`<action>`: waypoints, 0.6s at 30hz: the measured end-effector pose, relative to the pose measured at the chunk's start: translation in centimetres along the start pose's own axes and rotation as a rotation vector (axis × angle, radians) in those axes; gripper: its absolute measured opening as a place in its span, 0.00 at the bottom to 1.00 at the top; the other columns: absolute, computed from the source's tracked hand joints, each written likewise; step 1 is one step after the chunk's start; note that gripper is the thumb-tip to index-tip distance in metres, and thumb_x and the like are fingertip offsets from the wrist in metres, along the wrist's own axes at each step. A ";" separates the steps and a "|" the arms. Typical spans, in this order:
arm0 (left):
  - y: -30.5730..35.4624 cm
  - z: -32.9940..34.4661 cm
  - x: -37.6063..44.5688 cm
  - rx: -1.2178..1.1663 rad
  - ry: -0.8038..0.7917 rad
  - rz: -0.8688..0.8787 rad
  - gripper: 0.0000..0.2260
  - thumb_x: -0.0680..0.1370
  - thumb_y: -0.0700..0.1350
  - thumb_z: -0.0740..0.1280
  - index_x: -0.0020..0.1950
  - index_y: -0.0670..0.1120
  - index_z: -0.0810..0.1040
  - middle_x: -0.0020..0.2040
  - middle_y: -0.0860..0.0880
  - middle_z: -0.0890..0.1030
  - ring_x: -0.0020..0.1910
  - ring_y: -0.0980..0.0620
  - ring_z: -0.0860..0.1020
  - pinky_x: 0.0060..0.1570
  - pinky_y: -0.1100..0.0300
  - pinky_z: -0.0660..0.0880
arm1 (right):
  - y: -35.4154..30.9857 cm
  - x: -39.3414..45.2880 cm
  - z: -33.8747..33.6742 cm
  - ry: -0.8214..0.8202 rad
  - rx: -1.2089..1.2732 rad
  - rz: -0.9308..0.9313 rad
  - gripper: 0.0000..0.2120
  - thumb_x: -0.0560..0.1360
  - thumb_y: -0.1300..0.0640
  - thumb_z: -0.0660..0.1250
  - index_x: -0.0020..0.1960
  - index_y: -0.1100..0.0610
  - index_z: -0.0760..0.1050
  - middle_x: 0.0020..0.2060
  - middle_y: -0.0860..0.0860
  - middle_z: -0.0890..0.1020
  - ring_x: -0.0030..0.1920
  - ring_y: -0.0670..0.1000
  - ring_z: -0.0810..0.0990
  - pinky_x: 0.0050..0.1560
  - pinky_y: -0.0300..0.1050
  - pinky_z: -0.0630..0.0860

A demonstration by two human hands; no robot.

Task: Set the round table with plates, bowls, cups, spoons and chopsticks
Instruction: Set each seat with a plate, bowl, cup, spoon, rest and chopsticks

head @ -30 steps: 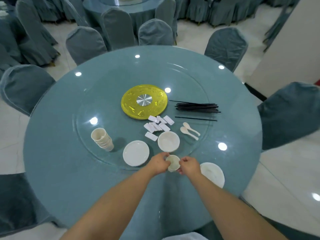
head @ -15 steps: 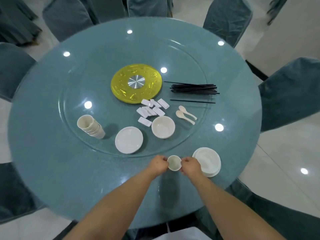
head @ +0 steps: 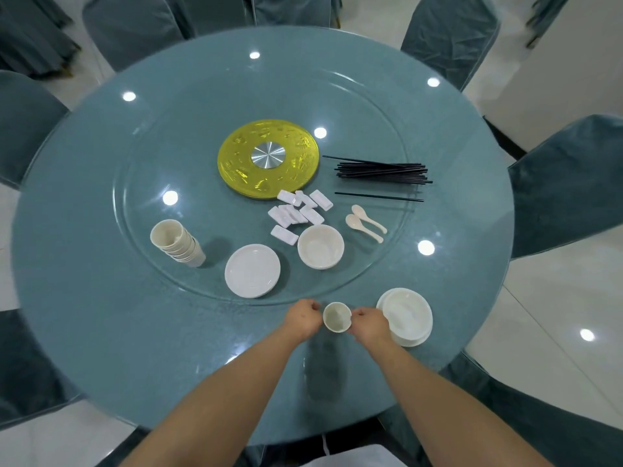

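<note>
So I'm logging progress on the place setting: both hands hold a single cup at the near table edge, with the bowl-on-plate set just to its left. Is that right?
One detail is off. In the head view the left hand and right hand do hold the cup at the near edge, but the bowl on its plate sits to the cup's right, not its left.

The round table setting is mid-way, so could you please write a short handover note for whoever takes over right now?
Left hand and right hand both pinch the small cream cup, upright at the near edge of the round teal table.
Done: a white bowl on a plate sits right of the cup.
Left: on the glass turntable wait the stacked cream cups, white plate, cream bowl, two spoons and black chopsticks.
</note>
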State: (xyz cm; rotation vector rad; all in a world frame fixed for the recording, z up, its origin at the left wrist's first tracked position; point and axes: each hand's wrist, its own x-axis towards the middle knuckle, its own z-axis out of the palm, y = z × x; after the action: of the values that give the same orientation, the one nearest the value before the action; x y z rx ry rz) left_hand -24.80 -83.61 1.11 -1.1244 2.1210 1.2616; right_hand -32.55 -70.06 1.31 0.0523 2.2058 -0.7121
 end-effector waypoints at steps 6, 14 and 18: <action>-1.5 -1.9 1.5 0.281 0.099 0.187 0.24 0.74 0.35 0.60 0.72 0.43 0.70 0.71 0.45 0.71 0.70 0.46 0.69 0.70 0.58 0.63 | -0.5 0.9 -0.7 0.115 -0.008 0.001 0.12 0.77 0.61 0.56 0.43 0.62 0.78 0.42 0.56 0.83 0.41 0.56 0.76 0.43 0.45 0.74; -2.8 -2.9 2.2 0.403 0.042 0.189 0.29 0.77 0.36 0.57 0.78 0.43 0.58 0.80 0.48 0.54 0.78 0.49 0.56 0.75 0.60 0.54 | -1.2 2.2 -0.9 0.121 0.058 -0.022 0.12 0.76 0.66 0.58 0.55 0.65 0.76 0.49 0.62 0.83 0.53 0.63 0.80 0.57 0.55 0.76; -3.1 -3.1 2.3 0.437 0.020 0.194 0.29 0.77 0.36 0.57 0.79 0.42 0.56 0.80 0.48 0.51 0.78 0.49 0.54 0.75 0.60 0.53 | -2.3 2.3 -0.5 0.122 0.027 -0.038 0.12 0.78 0.64 0.56 0.56 0.64 0.76 0.51 0.61 0.83 0.54 0.62 0.79 0.59 0.54 0.75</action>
State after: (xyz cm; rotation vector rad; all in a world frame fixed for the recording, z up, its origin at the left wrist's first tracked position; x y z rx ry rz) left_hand -23.50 -88.06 -0.63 -0.7604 2.4085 0.7998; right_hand -35.06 -72.18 1.03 0.0691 2.3191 -0.7778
